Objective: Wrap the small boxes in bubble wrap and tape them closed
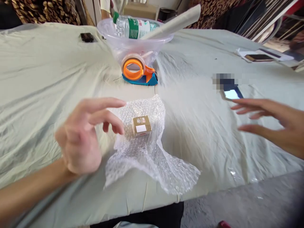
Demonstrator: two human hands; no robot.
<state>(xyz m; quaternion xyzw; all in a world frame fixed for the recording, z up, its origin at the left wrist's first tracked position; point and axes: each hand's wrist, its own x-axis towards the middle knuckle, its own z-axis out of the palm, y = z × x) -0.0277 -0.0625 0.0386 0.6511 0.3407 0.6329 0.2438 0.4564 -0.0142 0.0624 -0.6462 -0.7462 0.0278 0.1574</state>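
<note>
A small brown cardboard box (145,130) with a white label rests on a crumpled sheet of bubble wrap (147,155) near the table's front edge. To the left of the box hovers my left hand (86,136), fingers apart and curved, holding nothing; its fingertips come close to the wrap's left edge. My right hand (268,120) is well off to the right, open, with its fingers stretched beside a phone (232,93) whose screen is lit. Whether those fingers touch the phone I cannot tell.
Behind the wrap stands an orange and blue tape dispenser (139,71). A translucent basin (140,44) holds a green-capped bottle (136,28) and a white roll (175,23). A black object (86,37) lies at the back left. Another phone (258,58) rests on papers at the right.
</note>
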